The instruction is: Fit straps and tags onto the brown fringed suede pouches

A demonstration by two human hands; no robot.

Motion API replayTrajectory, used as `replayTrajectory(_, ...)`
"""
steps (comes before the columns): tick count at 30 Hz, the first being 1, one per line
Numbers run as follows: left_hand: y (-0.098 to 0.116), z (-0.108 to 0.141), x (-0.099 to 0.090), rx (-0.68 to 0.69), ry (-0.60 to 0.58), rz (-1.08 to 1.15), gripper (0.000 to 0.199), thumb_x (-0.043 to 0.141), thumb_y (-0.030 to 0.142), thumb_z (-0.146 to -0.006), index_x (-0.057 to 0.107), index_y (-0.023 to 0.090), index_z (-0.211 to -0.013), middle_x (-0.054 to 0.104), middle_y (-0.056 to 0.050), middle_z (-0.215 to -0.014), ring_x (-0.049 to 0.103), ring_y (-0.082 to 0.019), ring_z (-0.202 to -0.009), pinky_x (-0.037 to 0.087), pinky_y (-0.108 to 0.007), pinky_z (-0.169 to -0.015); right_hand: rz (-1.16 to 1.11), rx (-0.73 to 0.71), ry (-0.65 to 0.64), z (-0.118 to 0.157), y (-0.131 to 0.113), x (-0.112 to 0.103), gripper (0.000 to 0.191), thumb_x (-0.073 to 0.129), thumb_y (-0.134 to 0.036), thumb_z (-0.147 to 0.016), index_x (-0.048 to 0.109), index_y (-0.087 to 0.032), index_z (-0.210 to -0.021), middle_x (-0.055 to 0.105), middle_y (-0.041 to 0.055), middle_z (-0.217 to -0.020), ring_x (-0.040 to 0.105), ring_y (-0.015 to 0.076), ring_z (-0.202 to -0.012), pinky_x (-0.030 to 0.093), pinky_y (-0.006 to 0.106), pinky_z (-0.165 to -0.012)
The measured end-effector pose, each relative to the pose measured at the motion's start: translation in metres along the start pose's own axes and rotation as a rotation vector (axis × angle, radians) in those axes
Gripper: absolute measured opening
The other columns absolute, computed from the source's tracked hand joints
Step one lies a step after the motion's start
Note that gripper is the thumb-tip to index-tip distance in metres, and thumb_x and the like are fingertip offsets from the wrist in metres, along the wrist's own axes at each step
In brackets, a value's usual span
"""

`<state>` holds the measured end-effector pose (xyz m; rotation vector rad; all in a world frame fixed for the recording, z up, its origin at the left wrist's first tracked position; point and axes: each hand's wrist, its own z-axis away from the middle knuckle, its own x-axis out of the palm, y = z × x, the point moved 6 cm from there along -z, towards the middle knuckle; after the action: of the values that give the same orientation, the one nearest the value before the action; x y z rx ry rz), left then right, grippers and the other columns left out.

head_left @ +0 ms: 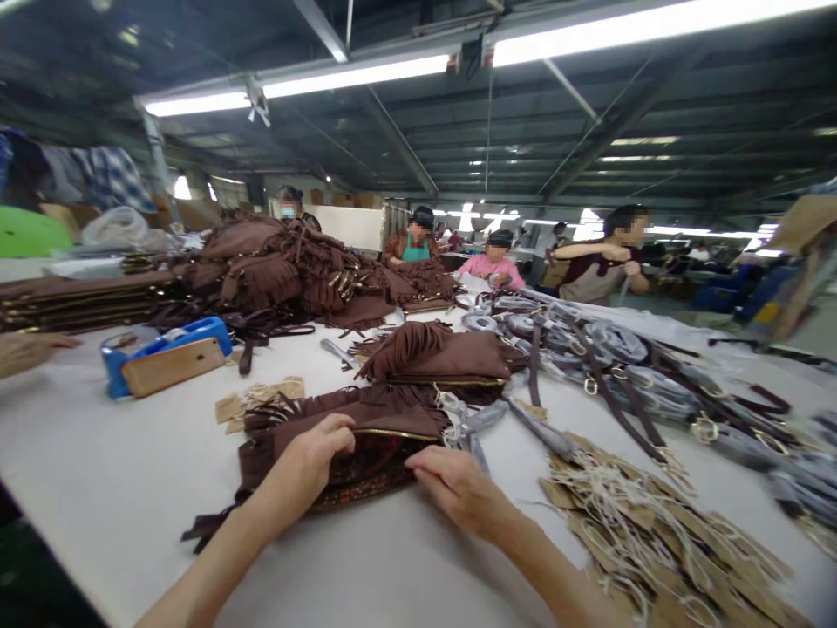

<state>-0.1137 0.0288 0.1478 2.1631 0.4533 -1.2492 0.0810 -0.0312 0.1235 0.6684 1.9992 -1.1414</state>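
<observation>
A brown fringed bag (pixel 281 440) lies on the white table in front of me, its brass zipper undone and a dark patterned lining showing. My left hand (pixel 320 458) grips the bag's upper edge by the zipper, fingers curled over it. On the other side, my right hand (pixel 451 480) pinches the edge near the zipper's right end. Just beyond lies a second brown fringed bag (pixel 451 353) with its zipper facing me. Plastic-wrapped straps (pixel 480 427) rest against the right end of the nearer bag.
Brown kraft tags with white strings (pixel 654 523) spread at right, below wrapped straps with buckles (pixel 608 340). A phone (pixel 173 366) leans on a blue holder (pixel 209 331) at left. Brown bags (pixel 281 262) heap behind. Another person's hand (pixel 32 351) is at the left edge; co-workers are beyond.
</observation>
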Motion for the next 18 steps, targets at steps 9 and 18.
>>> replayTrajectory(9, 0.006, 0.006, 0.038, -0.136, -0.237, -0.374, 0.055, 0.037, 0.0, -0.077, 0.064, 0.025, -0.118, 0.057, -0.008, -0.133, 0.059, -0.025, -0.116, 0.05, -0.039, -0.098, -0.57, 0.289, 0.559, 0.014, 0.036, -0.11, 0.022, 0.063, -0.04, -0.083, 0.068, -0.019, -0.088, 0.068, -0.0001, -0.067, 0.059, 0.0116, -0.052, 0.045, 0.021, -0.047)
replayTrajectory(18, -0.02, 0.012, 0.068, 0.019, -0.202, -0.413, 0.054, 0.042, 0.004, -0.073, 0.071, 0.024, -0.113, 0.061, -0.01, -0.13, 0.057, -0.032, -0.118, 0.045, -0.048, -0.105, -0.84, 0.201, 0.644, 0.064, 0.025, -0.21, 0.037, 0.054, -0.055, -0.088, 0.064, -0.021, -0.098, 0.063, -0.0015, -0.071, 0.059, 0.0084, -0.06, 0.045, 0.018, -0.048)
